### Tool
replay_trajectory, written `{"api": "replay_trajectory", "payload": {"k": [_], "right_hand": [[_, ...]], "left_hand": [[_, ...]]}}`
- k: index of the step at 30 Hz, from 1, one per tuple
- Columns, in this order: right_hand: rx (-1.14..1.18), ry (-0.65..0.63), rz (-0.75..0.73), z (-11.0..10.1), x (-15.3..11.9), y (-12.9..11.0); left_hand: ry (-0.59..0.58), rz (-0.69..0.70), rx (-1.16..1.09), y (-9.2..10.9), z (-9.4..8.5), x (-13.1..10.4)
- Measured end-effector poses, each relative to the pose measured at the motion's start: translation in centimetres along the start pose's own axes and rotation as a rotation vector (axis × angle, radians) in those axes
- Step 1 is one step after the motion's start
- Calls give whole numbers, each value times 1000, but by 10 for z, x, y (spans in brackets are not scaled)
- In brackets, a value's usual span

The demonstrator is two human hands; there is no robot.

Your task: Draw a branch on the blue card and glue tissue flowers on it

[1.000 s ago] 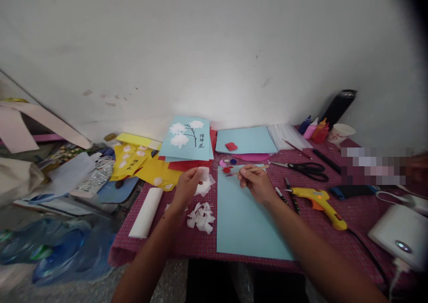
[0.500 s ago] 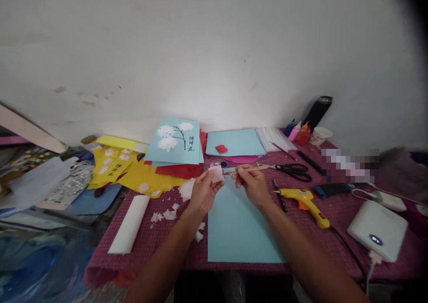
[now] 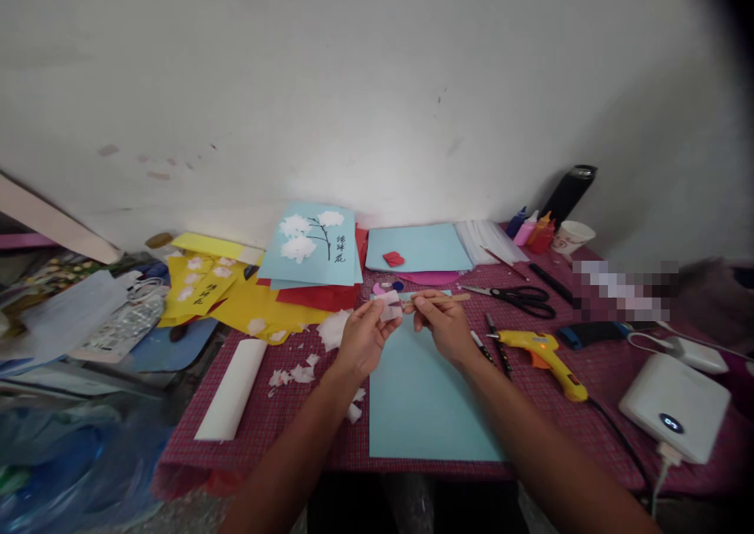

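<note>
My left hand (image 3: 364,338) pinches a small folded piece of white tissue paper (image 3: 386,305) with a pinkish tint. In my right hand (image 3: 441,323) is a paintbrush (image 3: 456,298) with a light wooden handle. Its dark tip points left and meets the right edge of the tissue. Both hands hover above the far part of a light blue sheet (image 3: 427,408). Just beyond them sit small paint pots (image 3: 396,287), partly hidden by the tissue and hand. A crumpled white tissue (image 3: 333,330) and torn scraps (image 3: 301,373) lie left of my hands.
Blue cards with white paper flowers (image 3: 298,239) are stacked at the back left, by yellow sheets (image 3: 259,310). To the right lie scissors (image 3: 524,298), a yellow glue gun (image 3: 545,353), pens (image 3: 499,345) and a white power bank (image 3: 677,404). Paint bottles (image 3: 527,228) and a cup (image 3: 571,237) stand behind.
The brush tip has come left onto the tissue paper. The whole view has shifted slightly, and more pens show beside my right forearm.
</note>
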State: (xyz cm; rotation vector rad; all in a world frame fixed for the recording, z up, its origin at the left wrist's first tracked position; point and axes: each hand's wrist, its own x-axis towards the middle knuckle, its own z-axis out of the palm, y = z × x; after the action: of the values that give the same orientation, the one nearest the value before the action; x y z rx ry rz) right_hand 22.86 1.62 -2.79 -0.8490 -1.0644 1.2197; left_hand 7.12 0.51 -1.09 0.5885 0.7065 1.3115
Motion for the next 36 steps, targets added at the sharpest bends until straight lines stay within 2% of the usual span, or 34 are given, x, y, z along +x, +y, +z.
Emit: {"api": "replay_trajectory", "payload": {"k": [9, 16, 22, 36], "right_hand": [[46, 31, 33, -2, 2, 2], [66, 30, 57, -3, 4, 3], [42, -1, 53, -2, 2, 4], [-18, -129, -41, -3, -5, 3]], "left_hand": [[-81, -34, 17, 3, -5, -1], [-71, -36, 79, -1, -4, 0], [-18, -14, 78, -5, -7, 4], [16, -16, 71, -4, -7, 4]]}}
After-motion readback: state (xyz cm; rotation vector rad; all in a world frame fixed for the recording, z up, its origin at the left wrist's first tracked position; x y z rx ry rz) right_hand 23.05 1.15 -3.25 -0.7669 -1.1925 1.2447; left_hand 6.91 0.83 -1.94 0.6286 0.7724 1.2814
